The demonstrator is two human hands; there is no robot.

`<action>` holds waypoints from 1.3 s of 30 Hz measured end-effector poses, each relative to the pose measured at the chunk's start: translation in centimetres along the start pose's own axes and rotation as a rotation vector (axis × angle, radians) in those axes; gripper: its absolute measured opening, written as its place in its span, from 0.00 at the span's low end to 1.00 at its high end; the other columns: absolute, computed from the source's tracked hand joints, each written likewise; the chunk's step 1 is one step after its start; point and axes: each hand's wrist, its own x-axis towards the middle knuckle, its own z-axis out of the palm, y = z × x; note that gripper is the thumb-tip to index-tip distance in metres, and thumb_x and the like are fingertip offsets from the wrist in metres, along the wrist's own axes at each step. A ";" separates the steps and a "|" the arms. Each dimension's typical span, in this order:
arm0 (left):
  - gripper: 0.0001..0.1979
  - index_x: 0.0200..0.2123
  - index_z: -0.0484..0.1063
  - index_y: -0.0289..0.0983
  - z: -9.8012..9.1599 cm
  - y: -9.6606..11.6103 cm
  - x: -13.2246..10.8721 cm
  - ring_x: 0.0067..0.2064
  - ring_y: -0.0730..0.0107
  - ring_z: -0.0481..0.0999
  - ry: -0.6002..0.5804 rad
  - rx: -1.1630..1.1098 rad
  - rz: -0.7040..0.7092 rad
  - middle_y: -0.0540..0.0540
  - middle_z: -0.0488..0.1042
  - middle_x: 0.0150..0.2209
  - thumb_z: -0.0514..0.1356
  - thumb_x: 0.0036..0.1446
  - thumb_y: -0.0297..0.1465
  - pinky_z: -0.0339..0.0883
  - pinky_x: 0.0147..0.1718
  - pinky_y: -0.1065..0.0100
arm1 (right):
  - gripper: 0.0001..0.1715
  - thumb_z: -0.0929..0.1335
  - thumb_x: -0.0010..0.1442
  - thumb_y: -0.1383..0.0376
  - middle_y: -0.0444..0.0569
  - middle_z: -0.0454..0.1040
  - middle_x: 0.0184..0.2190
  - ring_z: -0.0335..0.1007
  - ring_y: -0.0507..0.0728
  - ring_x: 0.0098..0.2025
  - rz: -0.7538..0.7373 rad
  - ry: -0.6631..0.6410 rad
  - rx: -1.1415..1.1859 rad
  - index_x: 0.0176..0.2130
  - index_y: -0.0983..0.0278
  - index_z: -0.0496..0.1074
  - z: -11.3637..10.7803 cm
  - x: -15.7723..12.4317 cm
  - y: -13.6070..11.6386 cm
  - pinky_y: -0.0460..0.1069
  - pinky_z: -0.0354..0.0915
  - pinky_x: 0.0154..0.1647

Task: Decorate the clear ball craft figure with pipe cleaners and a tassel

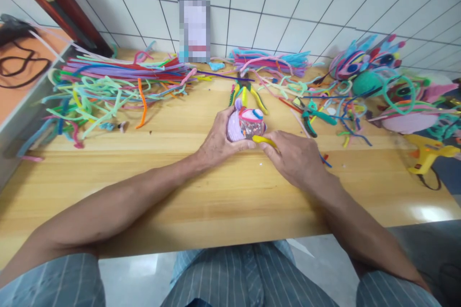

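Note:
Near the middle of the wooden table (223, 192), my left hand (218, 138) is wrapped round the left side of a small rounded craft piece (236, 127), covered in lilac, pink and blue strands with a shiny brownish patch in front. From the right, my right hand (293, 156) grips a yellow-handled tool (264, 140); its end meets the lower right of the craft piece, and its tip is too small to make out. Just behind the piece lie yellow-and-black pliers (257, 100) with their handles spread.
Bundled pipe cleaners (126, 68) and loose green ones (97, 100) lie at the back left. Green-handled pliers (322, 116), finished-looking craft pieces (363, 67) and a yellow glue gun (425, 153) are to the right. A phone (196, 29) leans against the tiled wall.

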 end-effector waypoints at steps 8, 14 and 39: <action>0.58 0.77 0.61 0.46 -0.5 0.4 0.2 0.72 0.37 0.71 -0.026 0.024 0.040 0.33 0.70 0.71 0.78 0.51 0.61 0.65 0.73 0.38 | 0.17 0.65 0.79 0.58 0.55 0.89 0.44 0.85 0.63 0.43 -0.036 -0.029 -0.041 0.51 0.62 0.82 -0.5 0.0 0.1 0.53 0.58 0.36; 0.55 0.77 0.61 0.47 -0.4 0.6 0.1 0.72 0.38 0.70 -0.038 0.037 0.084 0.33 0.70 0.70 0.77 0.55 0.59 0.65 0.73 0.38 | 0.19 0.64 0.80 0.57 0.56 0.89 0.45 0.84 0.63 0.43 -0.032 -0.050 -0.060 0.52 0.61 0.82 -0.5 0.0 0.0 0.53 0.57 0.36; 0.55 0.74 0.61 0.43 -0.1 0.1 -0.1 0.69 0.40 0.72 0.035 0.048 0.026 0.34 0.71 0.68 0.77 0.53 0.60 0.66 0.71 0.41 | 0.32 0.61 0.80 0.43 0.50 0.83 0.32 0.76 0.58 0.31 0.164 0.054 0.529 0.35 0.58 0.78 -3.3 0.0 0.8 0.52 0.66 0.36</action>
